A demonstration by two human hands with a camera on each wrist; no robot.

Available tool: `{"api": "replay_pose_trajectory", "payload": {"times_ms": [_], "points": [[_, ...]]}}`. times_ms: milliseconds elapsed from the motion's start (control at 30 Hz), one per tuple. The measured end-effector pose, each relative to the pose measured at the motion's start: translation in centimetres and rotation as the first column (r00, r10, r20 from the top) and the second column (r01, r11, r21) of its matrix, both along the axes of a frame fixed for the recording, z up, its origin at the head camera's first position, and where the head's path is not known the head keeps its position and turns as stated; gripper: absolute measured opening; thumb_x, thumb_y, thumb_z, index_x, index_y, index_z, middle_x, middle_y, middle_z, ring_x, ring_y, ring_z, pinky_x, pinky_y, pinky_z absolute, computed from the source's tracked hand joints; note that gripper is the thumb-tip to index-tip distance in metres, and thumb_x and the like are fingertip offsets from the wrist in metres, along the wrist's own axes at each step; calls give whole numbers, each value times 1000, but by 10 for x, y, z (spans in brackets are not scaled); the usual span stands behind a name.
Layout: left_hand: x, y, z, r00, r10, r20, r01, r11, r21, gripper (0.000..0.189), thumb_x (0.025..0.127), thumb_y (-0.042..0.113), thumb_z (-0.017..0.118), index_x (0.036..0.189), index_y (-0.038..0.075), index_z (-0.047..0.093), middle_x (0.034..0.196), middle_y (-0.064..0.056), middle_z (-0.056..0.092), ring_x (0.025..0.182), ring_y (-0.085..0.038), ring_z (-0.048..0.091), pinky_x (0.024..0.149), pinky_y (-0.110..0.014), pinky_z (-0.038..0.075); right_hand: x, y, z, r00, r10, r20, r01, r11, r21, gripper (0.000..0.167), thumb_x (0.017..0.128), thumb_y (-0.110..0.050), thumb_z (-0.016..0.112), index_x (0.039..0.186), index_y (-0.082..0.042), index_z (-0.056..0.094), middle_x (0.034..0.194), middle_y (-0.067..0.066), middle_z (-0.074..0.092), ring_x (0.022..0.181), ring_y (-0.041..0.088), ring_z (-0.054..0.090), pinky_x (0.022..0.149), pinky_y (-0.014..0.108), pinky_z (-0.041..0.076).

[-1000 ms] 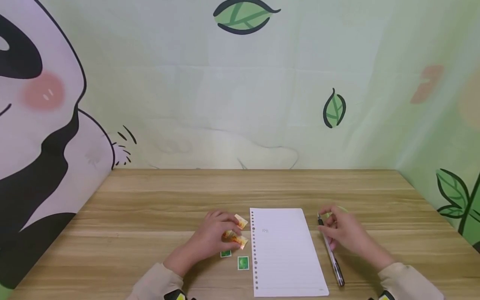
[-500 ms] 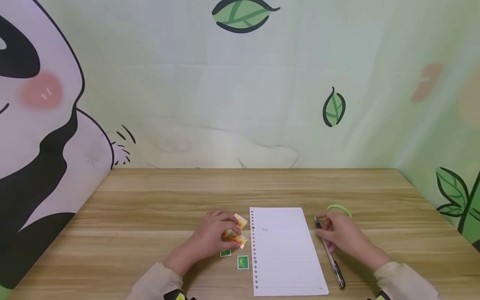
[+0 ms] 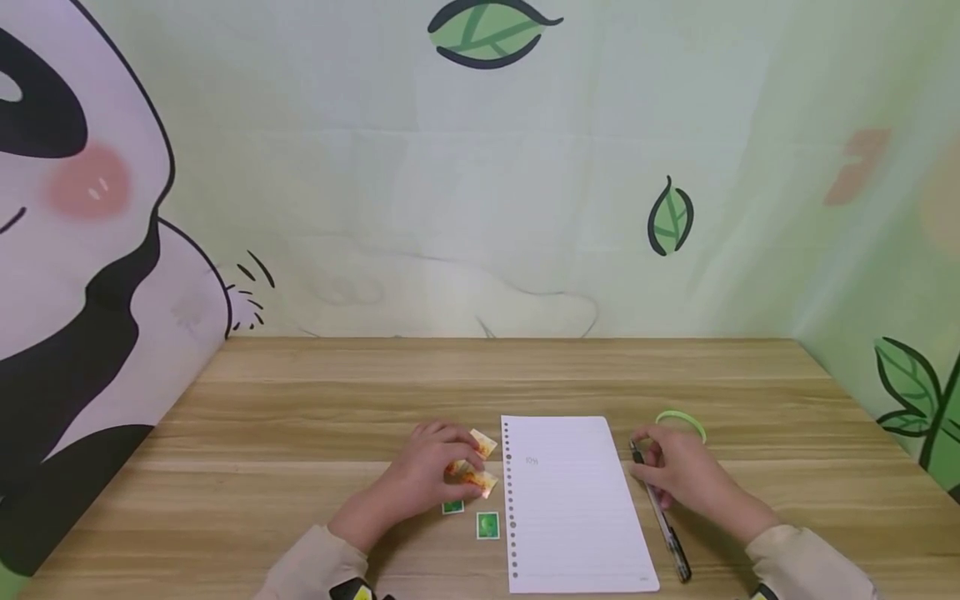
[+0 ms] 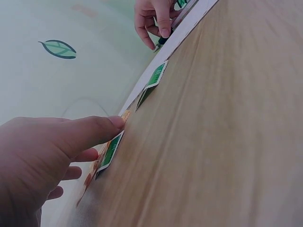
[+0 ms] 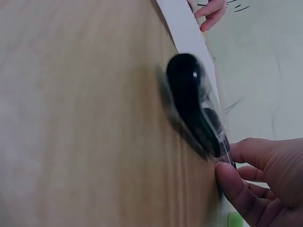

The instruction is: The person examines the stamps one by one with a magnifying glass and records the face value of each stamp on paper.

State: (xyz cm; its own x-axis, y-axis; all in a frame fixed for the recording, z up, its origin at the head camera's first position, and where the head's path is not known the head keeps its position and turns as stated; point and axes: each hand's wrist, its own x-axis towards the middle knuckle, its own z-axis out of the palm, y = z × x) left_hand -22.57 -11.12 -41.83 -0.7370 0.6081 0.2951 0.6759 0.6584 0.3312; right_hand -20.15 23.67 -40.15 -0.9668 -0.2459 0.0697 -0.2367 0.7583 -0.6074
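Observation:
My left hand (image 3: 429, 468) rests over orange-patterned stamps (image 3: 480, 483) left of the paper, its fingers loosely bent and its thumb touching one stamp's edge. Part of these stamps is hidden beneath the fingers. Two green stamps with white borders lie nearer me: one green stamp (image 3: 487, 526) shows whole, the other green stamp (image 3: 453, 507) is partly covered by the thumb. On the paper's right, my right hand (image 3: 681, 467) pinches a clear-barrelled pen (image 3: 667, 533) near its tip. The pen's dark end points toward me; the right wrist view shows this end (image 5: 187, 90) up close.
Between the hands lies a lined sheet of paper (image 3: 577, 517) with punched holes down its left side and a small faint mark near the top. A light green ring (image 3: 682, 417) lies partly behind the right hand. A printed cloth wall (image 3: 480, 208) rises behind the wooden table (image 3: 337, 392).
My right hand has shifted slightly left and tilted the pen a little with it, and more of the green ring shows. The left hand and the stamps have stayed put.

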Motion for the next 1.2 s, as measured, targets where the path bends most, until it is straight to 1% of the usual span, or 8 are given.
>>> {"api": "replay_pose_trajectory", "payload": {"times_ms": [267, 467, 600, 733, 833, 1000, 1100, 1200], "points": [[0, 0, -3, 1000, 4, 12, -4, 1000, 15, 23, 74, 30, 81, 91, 19, 71, 112, 0, 66, 112, -23, 54, 106, -52, 36, 1, 0, 3, 999, -1, 36, 1, 1000, 1, 40, 84, -6, 69, 117, 10, 53, 68, 3, 54, 40, 8, 54, 38, 24, 47], [0, 0, -5, 1000, 1, -3, -1, 1000, 14, 22, 74, 30, 81, 91, 20, 71, 112, 0, 66, 112, -22, 55, 104, -51, 37, 1, 1, 6, 997, 5, 75, -3, 1000, -18, 41, 84, -7, 69, 119, 9, 53, 69, 4, 54, 42, 11, 55, 40, 25, 49], [0, -1, -5, 1000, -2, -4, 2, 1000, 10, 21, 75, 30, 81, 91, 20, 71, 113, 1, 66, 112, -22, 55, 104, -51, 37, 3, 4, 12, 995, -11, 99, 14, 1000, -23, 40, 87, -8, 67, 121, 7, 52, 74, 5, 55, 43, 13, 54, 40, 26, 49], [0, 0, -6, 1000, -3, 6, 3, 1000, 15, 21, 75, 30, 81, 91, 20, 71, 113, 0, 66, 113, -22, 55, 104, -51, 37, 5, 10, 22, 993, -39, 108, 38, 999, 5, 38, 89, -10, 63, 123, 3, 52, 80, 6, 56, 45, 15, 53, 40, 25, 46], [0, 0, -6, 1000, -1, 10, 1, 1000, 19, 21, 75, 30, 81, 91, 20, 71, 113, 0, 66, 113, -23, 55, 104, -51, 37, 6, 16, 31, 996, -47, 81, 44, 998, 38, 36, 90, -11, 62, 121, 4, 53, 82, 6, 56, 48, 13, 50, 41, 24, 44], [-1, 0, -5, 1000, 4, 21, -4, 1000, 19, 21, 75, 30, 81, 91, 20, 71, 114, -1, 66, 113, -23, 54, 104, -52, 37, 7, 28, 44, 997, -76, 5, 75, 993, 87, 32, 90, -14, 63, 116, 4, 57, 84, 7, 58, 53, 10, 48, 41, 23, 42], [-2, 0, -4, 1000, 2, 18, -3, 1000, 19, 21, 75, 30, 81, 91, 20, 71, 114, -1, 67, 113, -24, 54, 105, -52, 37, 8, 35, 48, 994, -102, -37, 106, 986, 126, 31, 90, -17, 65, 112, 3, 59, 84, 7, 59, 61, 12, 51, 46, 23, 42], [-3, 1, -4, 1000, 0, 17, 0, 1000, 21, 21, 74, 30, 81, 91, 20, 71, 113, -1, 67, 113, -24, 54, 105, -53, 37, 9, 43, 47, 990, -115, -82, 127, 978, 167, 28, 88, -18, 67, 106, 2, 60, 82, 5, 60, 69, 13, 52, 52, 23, 41]]}}
